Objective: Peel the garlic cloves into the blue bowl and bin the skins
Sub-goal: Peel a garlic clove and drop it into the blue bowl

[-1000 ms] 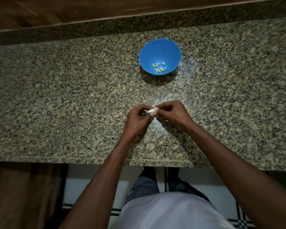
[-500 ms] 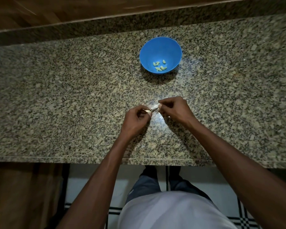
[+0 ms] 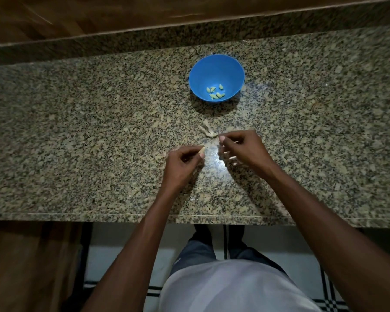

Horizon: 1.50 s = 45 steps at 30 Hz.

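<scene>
**A:** Garlic clove [image 3: 202, 151], where is it in the head view?

**B:** Pinched at the tips of my left hand [image 3: 182, 164]; only a pale end shows past the thumb. Those fingers [image 3: 200, 155] are curled together and clamped on it. I judge its long axis points up and to the right, toward the bowl, though too little shows to be sure.

**A:** And the other hand?

**B:** My right hand [image 3: 241, 149] sits just beside the left, a small gap between them over the bright patch of the surface [image 3: 77, 131]. Its fingers are curled with the tips drawn together. I cannot tell whether they pinch a scrap of skin. A loose piece of skin [image 3: 207, 131] lies on the surface just beyond my right thumb.

**A:** Where does the clove go from there?

**B:** The blue bowl [image 3: 212, 66] stands farther back, almost straight ahead of the clove and slightly right, well apart from both hands. Several peeled cloves [image 3: 215, 93] already lie in it. The left hand carries the clove, so I'd reach forward with that one. No bin shows in this view.
</scene>
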{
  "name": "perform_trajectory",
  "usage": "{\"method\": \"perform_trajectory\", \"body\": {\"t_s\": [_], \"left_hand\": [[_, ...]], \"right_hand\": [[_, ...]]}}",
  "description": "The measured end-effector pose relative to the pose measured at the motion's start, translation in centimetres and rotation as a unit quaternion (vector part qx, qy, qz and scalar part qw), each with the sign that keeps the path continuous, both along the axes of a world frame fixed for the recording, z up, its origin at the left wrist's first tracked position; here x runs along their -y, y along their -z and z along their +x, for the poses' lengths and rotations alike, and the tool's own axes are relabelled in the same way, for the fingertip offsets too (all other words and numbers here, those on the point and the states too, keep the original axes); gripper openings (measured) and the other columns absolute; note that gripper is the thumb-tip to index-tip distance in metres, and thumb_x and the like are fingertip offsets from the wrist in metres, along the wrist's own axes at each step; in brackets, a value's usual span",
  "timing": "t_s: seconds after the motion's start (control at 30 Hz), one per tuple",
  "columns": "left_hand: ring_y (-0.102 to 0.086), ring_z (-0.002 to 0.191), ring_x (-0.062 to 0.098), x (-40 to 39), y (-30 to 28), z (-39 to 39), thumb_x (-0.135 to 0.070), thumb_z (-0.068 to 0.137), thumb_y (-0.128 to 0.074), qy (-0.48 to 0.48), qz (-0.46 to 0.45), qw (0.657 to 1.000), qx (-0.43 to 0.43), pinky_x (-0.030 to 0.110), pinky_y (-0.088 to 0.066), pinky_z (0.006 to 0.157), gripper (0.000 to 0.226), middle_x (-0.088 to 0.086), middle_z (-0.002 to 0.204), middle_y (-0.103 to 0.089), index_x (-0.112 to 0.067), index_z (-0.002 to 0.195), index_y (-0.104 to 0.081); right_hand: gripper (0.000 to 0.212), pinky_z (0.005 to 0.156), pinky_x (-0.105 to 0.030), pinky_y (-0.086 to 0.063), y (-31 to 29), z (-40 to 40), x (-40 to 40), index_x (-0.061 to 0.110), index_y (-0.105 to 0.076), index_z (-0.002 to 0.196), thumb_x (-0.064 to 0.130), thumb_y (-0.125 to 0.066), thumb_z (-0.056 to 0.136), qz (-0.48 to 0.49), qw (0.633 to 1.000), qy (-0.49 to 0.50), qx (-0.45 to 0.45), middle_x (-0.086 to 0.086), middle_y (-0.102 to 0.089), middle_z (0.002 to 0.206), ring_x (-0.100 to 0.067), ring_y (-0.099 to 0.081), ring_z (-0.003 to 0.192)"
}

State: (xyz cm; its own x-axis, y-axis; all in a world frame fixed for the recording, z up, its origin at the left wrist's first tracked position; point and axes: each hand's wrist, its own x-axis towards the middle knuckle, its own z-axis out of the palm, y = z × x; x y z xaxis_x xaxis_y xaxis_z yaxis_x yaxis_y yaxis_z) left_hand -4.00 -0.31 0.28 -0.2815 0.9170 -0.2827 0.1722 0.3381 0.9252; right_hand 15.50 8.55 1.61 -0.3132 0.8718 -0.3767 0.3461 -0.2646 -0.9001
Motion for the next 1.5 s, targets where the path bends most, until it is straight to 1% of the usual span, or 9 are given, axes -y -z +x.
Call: {"method": "perform_trajectory", "body": {"t_s": [0.13, 0.3, 0.67, 0.87, 0.93, 1.07, 1.17, 1.27, 1.5], "left_hand": [[-0.074, 0.099, 0.010, -0.5, 0.0, 2.3, -0.018, 0.089, -0.080, 0.028, -0.014, 0.999, -0.036, 0.030, -0.063, 0.086, 0.024, -0.001, 0.107, -0.076, -0.011, 0.112, -0.076], [-0.075, 0.091, 0.005, -1.0, 0.0, 3.5, -0.024, 0.084, -0.085, 0.040, -0.015, 0.995, -0.086, 0.025, -0.063, 0.082, 0.026, -0.003, 0.101, -0.079, -0.014, 0.107, -0.080], [-0.077, 0.094, 0.015, -0.5, -0.2, 3.8, -0.013, 0.085, -0.083, -0.037, -0.024, 0.995, 0.089, 0.032, -0.063, 0.082, 0.014, 0.000, 0.096, -0.080, -0.014, 0.099, -0.081], [-0.077, 0.089, 0.018, -1.0, 0.4, 3.5, -0.003, 0.092, -0.075, -0.047, -0.051, 0.993, 0.098, 0.036, -0.064, 0.083, 0.015, 0.008, 0.096, -0.079, -0.006, 0.106, -0.076], [-0.076, 0.092, 0.016, -1.3, 0.9, 3.3, -0.001, 0.092, -0.073, -0.065, -0.061, 0.995, 0.036, 0.036, -0.064, 0.086, 0.021, 0.006, 0.100, -0.077, -0.009, 0.112, -0.074], [-0.065, 0.109, 0.012, -1.5, 2.6, 2.1, -0.011, 0.088, -0.079, -0.007, -0.036, 0.983, -0.180, 0.029, -0.057, 0.098, 0.045, 0.001, 0.123, -0.065, -0.018, 0.130, -0.065], [-0.061, 0.115, 0.014, -1.6, 3.0, 1.6, -0.015, 0.088, -0.080, 0.047, -0.034, 0.977, -0.204, 0.034, -0.055, 0.104, 0.046, 0.000, 0.129, -0.056, -0.018, 0.131, -0.064], [-0.059, 0.109, 0.015, -1.8, 3.0, 1.4, -0.019, 0.087, -0.081, 0.062, -0.032, 0.972, -0.225, 0.035, -0.056, 0.100, 0.045, -0.005, 0.118, -0.052, -0.019, 0.129, -0.065], [-0.055, 0.103, 0.017, -2.1, 2.7, 1.1, -0.019, 0.085, -0.081, 0.084, -0.039, 0.967, -0.237, 0.041, -0.055, 0.094, 0.044, -0.004, 0.109, -0.053, -0.024, 0.125, -0.063]], "right_hand": [[0.028, 0.088, -0.047, -0.064, -0.8, 0.4, 1.1, 0.002, -0.079, 0.105, 0.028, -0.073, 0.097, -0.088, 0.990, -0.049, -0.101, -0.016, -0.079, 0.093, -0.038, -0.076, 0.094], [0.021, 0.089, -0.051, -0.063, 0.6, 1.4, 0.9, 0.006, -0.080, 0.107, 0.013, -0.084, 0.087, -0.043, 0.997, -0.046, -0.035, -0.009, -0.081, 0.090, -0.025, -0.079, 0.086], [0.026, 0.095, -0.043, -0.061, 1.6, 1.3, 1.7, 0.013, -0.083, 0.103, 0.022, -0.091, 0.080, -0.054, 0.997, -0.019, -0.050, -0.001, -0.082, 0.097, -0.017, -0.078, 0.097], [0.010, 0.070, -0.030, -0.061, 1.8, 0.3, 1.8, 0.016, -0.080, 0.102, 0.022, -0.078, 0.093, 0.053, 0.996, -0.012, 0.075, 0.004, -0.079, 0.089, -0.011, -0.077, 0.082], [0.010, 0.064, -0.026, -0.059, 1.7, 0.3, 1.4, 0.013, -0.079, 0.103, 0.018, -0.073, 0.097, 0.105, 0.988, -0.035, 0.108, 0.002, -0.079, 0.087, -0.010, -0.076, 0.076], [0.015, 0.060, -0.023, -0.054, 1.8, 0.0, 0.7, 0.008, -0.079, 0.089, 0.002, -0.067, 0.096, 0.277, 0.928, -0.130, 0.212, -0.004, -0.073, 0.083, -0.017, -0.069, 0.071], [0.017, 0.060, -0.029, -0.052, 2.3, -0.5, 0.9, 0.008, -0.073, 0.082, 0.007, -0.065, 0.098, 0.339, 0.875, -0.194, 0.285, -0.005, -0.061, 0.085, -0.019, -0.058, 0.073], [0.014, 0.061, -0.039, -0.054, 2.7, -1.0, 1.4, 0.007, -0.066, 0.082, 0.008, -0.067, 0.095, 0.380, 0.827, -0.239, 0.337, -0.007, -0.055, 0.087, -0.021, -0.053, 0.075], [0.004, 0.056, -0.041, -0.053, 2.2, -1.7, 1.6, -0.003, -0.068, 0.089, 0.000, -0.070, 0.090, 0.388, 0.764, -0.314, 0.407, -0.017, -0.060, 0.092, -0.030, -0.060, 0.076]]}}
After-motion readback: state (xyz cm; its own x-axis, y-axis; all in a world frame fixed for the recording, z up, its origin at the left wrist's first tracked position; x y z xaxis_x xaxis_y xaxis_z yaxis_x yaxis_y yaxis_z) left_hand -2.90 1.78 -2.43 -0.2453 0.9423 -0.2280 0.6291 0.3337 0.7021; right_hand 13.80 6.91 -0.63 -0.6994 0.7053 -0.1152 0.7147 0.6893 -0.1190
